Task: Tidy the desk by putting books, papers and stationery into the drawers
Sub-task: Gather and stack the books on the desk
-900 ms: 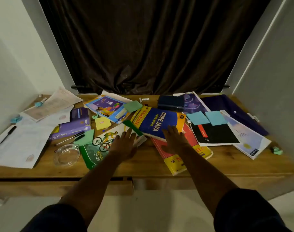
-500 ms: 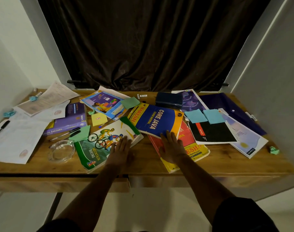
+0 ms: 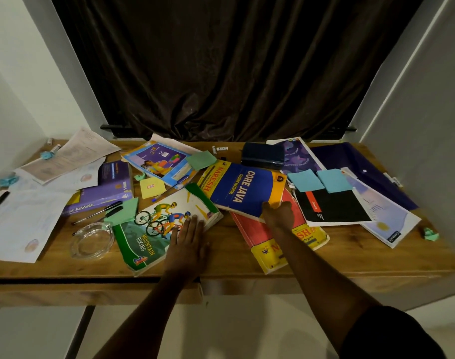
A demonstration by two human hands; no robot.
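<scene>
Plainly, in the head view, the right hand [image 3: 279, 215] gripped the near edge of the Core Java book [image 3: 243, 187], fingers curled round it. The left hand [image 3: 187, 244] lay flat, fingers straight, on the Mountain Biking book [image 3: 143, 242]. Both books sat mid-worktop [image 3: 350, 255], Core Java overlapping a red book [image 3: 252, 234]. Lifting well probably meant getting the fingers fully beneath first, so the red book did not drag towards the drawer [image 3: 91, 294] below.

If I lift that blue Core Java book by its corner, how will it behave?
Probably heavy: the Core Java book shows a thick page block. Its soft cover may sag with the right hand gripping one corner.
</scene>
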